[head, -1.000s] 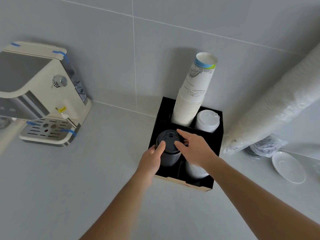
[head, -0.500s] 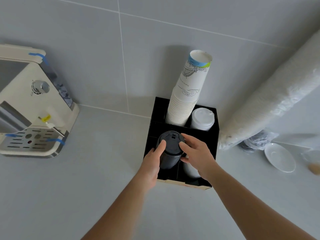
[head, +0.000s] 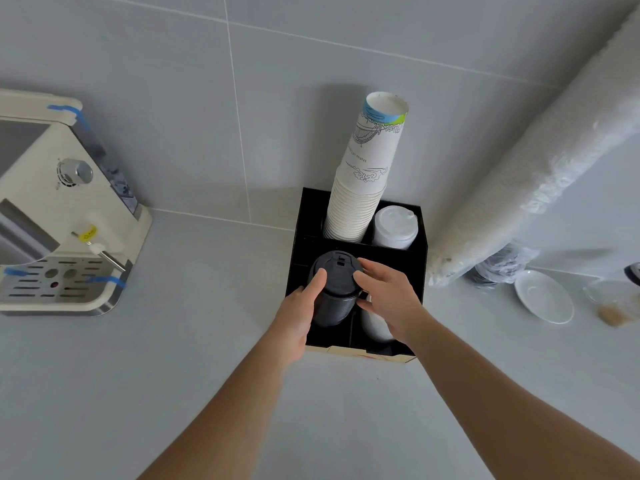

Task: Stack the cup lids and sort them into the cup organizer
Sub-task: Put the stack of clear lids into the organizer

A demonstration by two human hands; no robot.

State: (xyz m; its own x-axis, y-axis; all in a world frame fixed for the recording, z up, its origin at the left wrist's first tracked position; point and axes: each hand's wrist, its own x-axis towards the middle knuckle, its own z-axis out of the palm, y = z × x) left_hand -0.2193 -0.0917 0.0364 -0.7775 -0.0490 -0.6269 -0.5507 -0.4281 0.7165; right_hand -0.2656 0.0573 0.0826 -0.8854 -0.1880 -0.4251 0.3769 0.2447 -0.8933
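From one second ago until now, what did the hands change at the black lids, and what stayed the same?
The right hand slid from the top of the black lid stack to its right edge, fingertips now against the rim. The left hand kept its hold on the stack's left side. The stack stayed in the organizer front-left compartment; paper cups and white lids did not move.

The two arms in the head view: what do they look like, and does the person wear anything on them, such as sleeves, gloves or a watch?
Both forearms are bare along all that shows: no sleeves in view. The left hand and the right hand have no gloves. No watch, bracelet or ring shows on either wrist or on the fingers that can be seen. No markings or tattoos show. The fingernails look short.
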